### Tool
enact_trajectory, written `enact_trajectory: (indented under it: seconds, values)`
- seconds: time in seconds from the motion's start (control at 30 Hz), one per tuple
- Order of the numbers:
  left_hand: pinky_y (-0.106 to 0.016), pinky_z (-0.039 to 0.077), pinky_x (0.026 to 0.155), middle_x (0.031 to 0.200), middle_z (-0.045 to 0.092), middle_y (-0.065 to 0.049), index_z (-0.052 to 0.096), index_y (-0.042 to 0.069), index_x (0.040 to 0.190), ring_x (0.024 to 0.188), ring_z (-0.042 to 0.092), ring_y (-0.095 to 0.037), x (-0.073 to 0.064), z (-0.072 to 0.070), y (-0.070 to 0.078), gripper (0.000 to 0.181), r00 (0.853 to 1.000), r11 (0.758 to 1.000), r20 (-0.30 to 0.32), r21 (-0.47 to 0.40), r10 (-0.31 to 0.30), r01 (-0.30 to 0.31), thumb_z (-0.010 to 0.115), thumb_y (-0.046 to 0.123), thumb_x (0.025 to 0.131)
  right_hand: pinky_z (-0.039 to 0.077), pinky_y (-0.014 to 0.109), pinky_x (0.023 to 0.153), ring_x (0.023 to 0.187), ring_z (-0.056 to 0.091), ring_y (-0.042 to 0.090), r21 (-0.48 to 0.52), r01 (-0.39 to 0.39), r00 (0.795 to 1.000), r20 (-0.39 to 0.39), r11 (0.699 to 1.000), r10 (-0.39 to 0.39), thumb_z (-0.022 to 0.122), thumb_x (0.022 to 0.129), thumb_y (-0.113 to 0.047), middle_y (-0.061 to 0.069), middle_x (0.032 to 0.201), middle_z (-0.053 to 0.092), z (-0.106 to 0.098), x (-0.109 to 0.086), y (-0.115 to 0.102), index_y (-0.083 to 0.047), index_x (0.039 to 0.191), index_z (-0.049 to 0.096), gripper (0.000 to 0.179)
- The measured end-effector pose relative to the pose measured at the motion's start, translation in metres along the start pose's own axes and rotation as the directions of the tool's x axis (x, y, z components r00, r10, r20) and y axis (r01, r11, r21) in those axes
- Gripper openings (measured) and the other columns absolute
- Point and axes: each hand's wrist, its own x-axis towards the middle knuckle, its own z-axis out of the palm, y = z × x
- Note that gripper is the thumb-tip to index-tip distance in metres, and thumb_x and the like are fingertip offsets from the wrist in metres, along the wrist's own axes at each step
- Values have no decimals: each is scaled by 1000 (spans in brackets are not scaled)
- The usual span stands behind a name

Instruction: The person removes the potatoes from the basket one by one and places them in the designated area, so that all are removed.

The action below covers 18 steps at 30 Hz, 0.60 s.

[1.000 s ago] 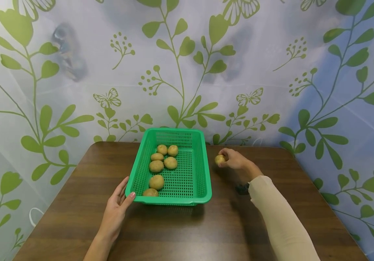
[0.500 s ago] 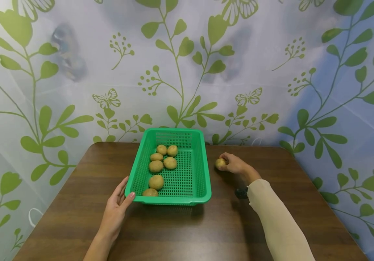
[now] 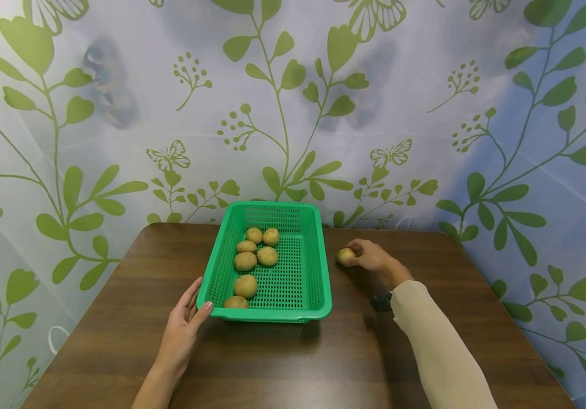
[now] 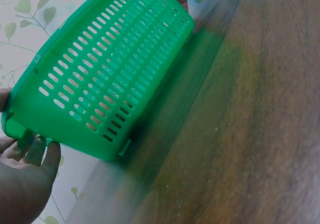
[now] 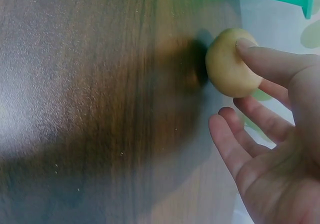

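Note:
A green perforated plastic basket (image 3: 293, 315) stands mid-table with several potatoes (image 3: 245, 261) along its left side. My left hand (image 3: 183, 326) grips the basket's near left corner, thumb over the rim; in the left wrist view the fingers (image 4: 37, 151) curl under that rim. To the right of the basket, my right hand (image 3: 372, 255) pinches a single potato (image 3: 346, 256) between thumb and fingers. The right wrist view shows the thumb on this potato (image 5: 230, 66) close over the tabletop, with the other fingers spread below it.
The brown wooden table (image 3: 119, 341) reaches back to a curtain (image 3: 293, 113) printed with green leaves and butterflies. A small dark object (image 3: 381, 301) shows beside my right wrist, and a beige sleeve (image 3: 441, 346) covers that forearm.
My right hand with the potato has come slightly nearer and lower on the table, then stayed almost still. The left hand and the basket have kept their place.

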Motion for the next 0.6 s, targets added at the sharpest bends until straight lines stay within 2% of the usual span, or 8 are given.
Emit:
enact_trajectory:
  seconds: [0.23,0.6]
  values:
    - [-15,39,104,167,20,-14,20,6,165,152,22,-34,0,0,2,66,1000,1000,0,-2,-13,13,55,10,109,45,58,98,123,53,48,8,20,1000,5,1000,-20,78,96,-22,27,131,59,-6,-1,0,5,137,57,53]
    - [-15,39,103,168,20,-15,19,4,165,152,22,-35,1,0,3,67,1000,1000,2,-2,-12,13,55,11,109,44,61,101,128,50,49,-67,35,999,38,997,-33,73,99,-21,28,139,54,-21,2,-13,1,141,55,51]
